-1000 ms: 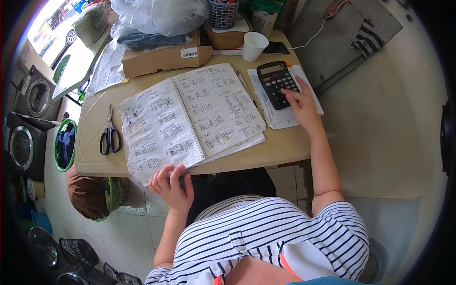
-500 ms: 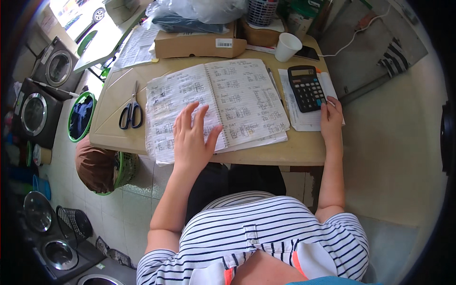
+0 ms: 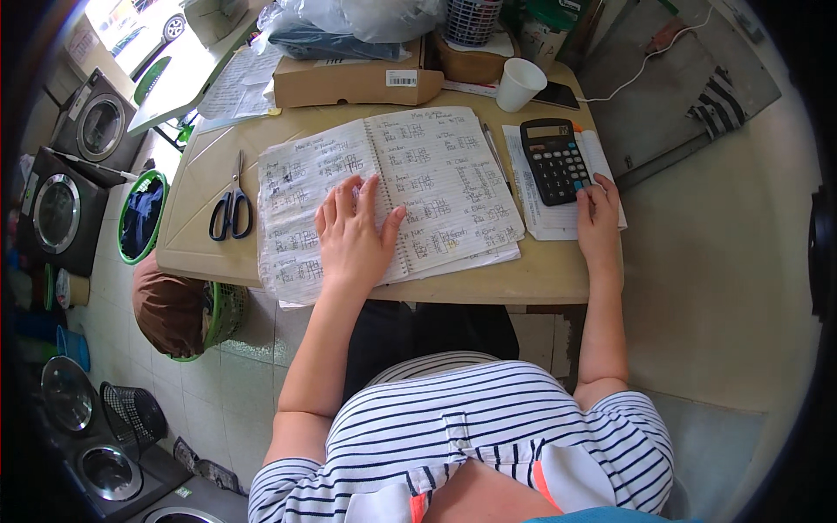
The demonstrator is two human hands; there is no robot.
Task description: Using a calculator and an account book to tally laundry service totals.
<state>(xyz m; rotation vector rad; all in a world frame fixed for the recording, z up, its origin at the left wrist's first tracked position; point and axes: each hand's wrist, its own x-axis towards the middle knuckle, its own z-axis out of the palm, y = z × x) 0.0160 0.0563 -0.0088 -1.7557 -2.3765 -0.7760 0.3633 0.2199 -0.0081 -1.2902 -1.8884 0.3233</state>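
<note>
A spiral notebook (image 3: 449,187) full of handwriting lies spread on the tan table. Over its left page rests my left hand (image 3: 356,234), holding nothing, fingers loosely bent and thumb apart near the spiral. My right hand (image 3: 599,225) is at the lower right corner of a black calculator (image 3: 551,157), a fingertip at its keys and the other fingers apart. The calculator sits on white papers (image 3: 545,228), and its display shows dark digits. A pen (image 3: 493,148) lies along the notebook's right edge. Dark-handled scissors (image 3: 231,213) lie left of the notebook.
Behind the notebook are a cardboard box (image 3: 349,85), a white cup (image 3: 520,84) and a dark phone (image 3: 558,95). Green baskets of laundry (image 3: 144,218) stand on the floor beside the table. Front-loading washers (image 3: 57,213) line the left side. A wall is at the right.
My left hand's fingers have lowered and bent toward the page. My right hand's fingers have shifted slightly at the calculator's corner. Digits on the display are now visible. The view has shifted slightly.
</note>
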